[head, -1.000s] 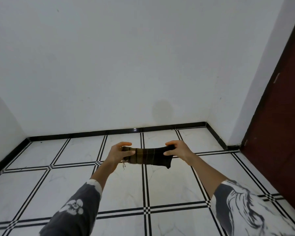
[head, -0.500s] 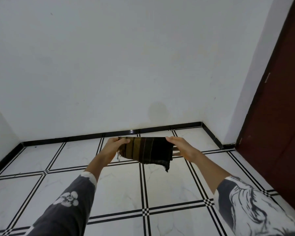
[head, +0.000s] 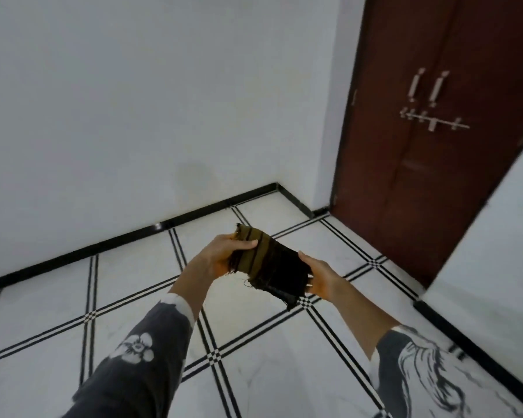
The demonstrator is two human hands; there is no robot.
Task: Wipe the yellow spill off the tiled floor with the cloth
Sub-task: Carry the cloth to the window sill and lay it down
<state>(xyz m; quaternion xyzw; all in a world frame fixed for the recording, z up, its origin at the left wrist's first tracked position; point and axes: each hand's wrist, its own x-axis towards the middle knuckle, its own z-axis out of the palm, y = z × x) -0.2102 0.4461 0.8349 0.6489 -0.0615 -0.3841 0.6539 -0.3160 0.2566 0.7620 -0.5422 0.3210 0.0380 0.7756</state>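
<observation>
Nearest to us are our two patterned sleeves, reaching forward and down over the tiled floor (head: 284, 372). Past them, our left hand (head: 224, 256) grips the striped, mustard end of the cloth (head: 269, 263), thumb laid along its top edge and fingers curled underneath. Our right hand (head: 320, 280) holds the dark end, thumb on top and fingers wrapped below, so both hands are closed on the fabric. The cloth is folded into a thick pad and hangs in the air between the hands, well above the tiles, with frayed threads dangling from its lower edge.

Below the cloth we see a faint yellowish tint on the white tile (head: 224, 306); it may be the spill, though we cannot tell it from a reflection. Farther off, a black skirting (head: 133, 236) runs along the white wall, and a dark red door (head: 435, 146) with metal handles stands at right.

We judge the wiping not yet begun: the cloth is ready but has still to be lowered and rubbed over the spill.
</observation>
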